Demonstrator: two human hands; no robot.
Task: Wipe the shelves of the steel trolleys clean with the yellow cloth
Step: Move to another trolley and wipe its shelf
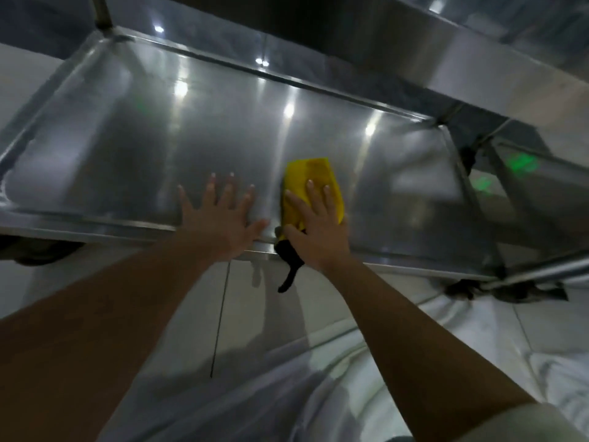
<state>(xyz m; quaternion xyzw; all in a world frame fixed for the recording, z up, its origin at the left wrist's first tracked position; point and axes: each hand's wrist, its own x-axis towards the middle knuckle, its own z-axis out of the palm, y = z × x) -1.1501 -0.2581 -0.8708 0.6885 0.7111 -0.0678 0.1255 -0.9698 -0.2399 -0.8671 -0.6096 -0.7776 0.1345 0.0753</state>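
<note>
The head view looks down on the lower shelf (165,145) of a steel trolley (497,71), a shallow brushed-metal tray with a raised rim that runs slantwise from the far left to the near right and mirrors several ceiling lights as bright spots. Both bare forearms reach forward from the near edge of the picture. The left hand (220,218) lies flat on the shelf just inside its near rim, fingers straight and spread; its grip is fully open and has hold of nothing. Just to its right, not quite touching it, the right hand (318,228) lies palm down on the yellow cloth (306,177), fingers straight and slightly spread, pressing the cloth onto the shelf rather than curling round it, so this grip is open too. The cloth is folded into a rough rectangle near the middle of the shelf's near half, its far end sticking out beyond the fingertips. A dark strip (290,269) hangs down over the near rim from under the right palm. Above, an upper steel shelf (414,36) crosses the far right. Below the trolley lies a pale tiled floor (255,314), and a crumpled dark rag (510,290) lies at the near right corner post.
</note>
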